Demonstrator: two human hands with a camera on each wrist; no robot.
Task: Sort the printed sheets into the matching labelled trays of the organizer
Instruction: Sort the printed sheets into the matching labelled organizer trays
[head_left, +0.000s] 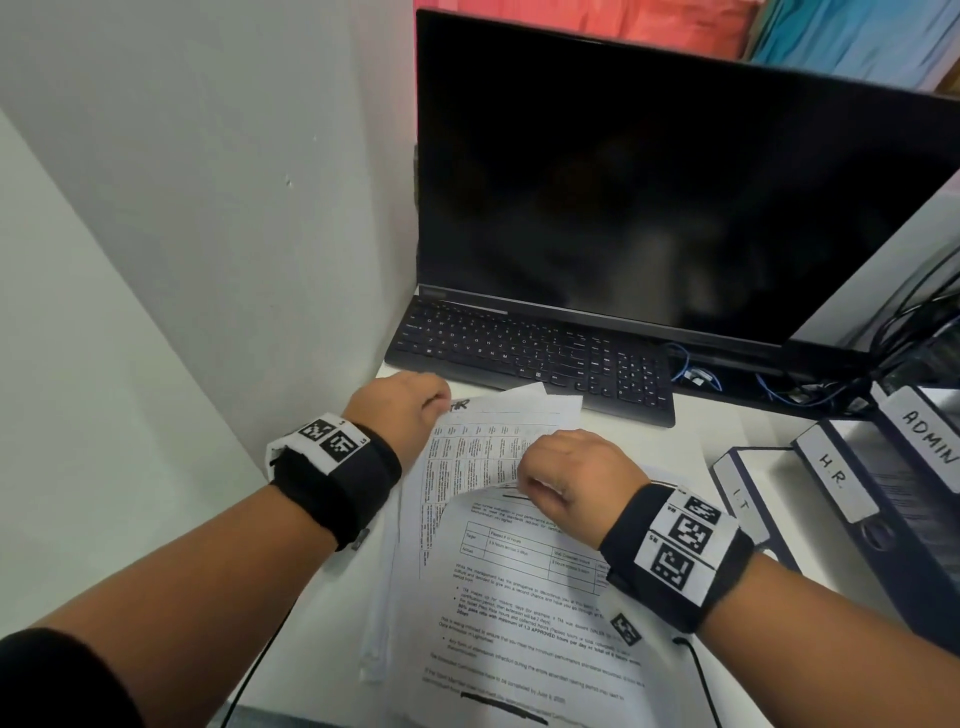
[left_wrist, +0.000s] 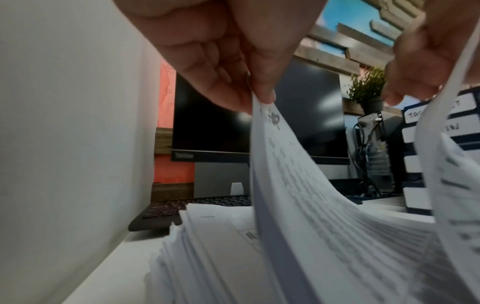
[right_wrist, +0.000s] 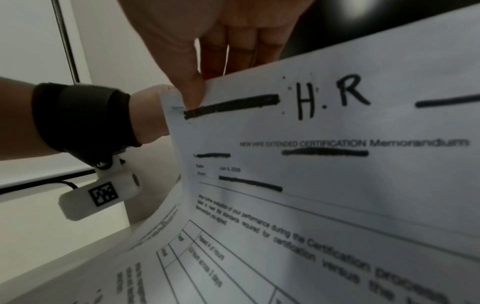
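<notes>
A pile of printed sheets (left_wrist: 207, 257) lies on the white desk in front of me. My left hand (head_left: 441, 402) pinches the top left corner of a table-printed sheet (head_left: 483, 447) marked "HR" and lifts it off the pile; the pinch (left_wrist: 259, 98) shows close up. My right hand (head_left: 524, 478) pinches the top edge of a memorandum sheet (right_wrist: 324, 164) headed "H.R", thumb in front and fingers behind (right_wrist: 197, 90). That sheet curls upward. The organizer stands at the right, with trays labelled I.T (head_left: 740, 499), H.R. (head_left: 836, 475) and ADMIN (head_left: 930, 436).
A black keyboard (head_left: 530, 353) and a dark monitor (head_left: 675, 197) sit just behind the pile. A white partition wall (head_left: 208, 208) closes off the left side. Tangled cables (head_left: 883, 332) lie behind the organizer. A potted plant (left_wrist: 366, 86) stands farther back.
</notes>
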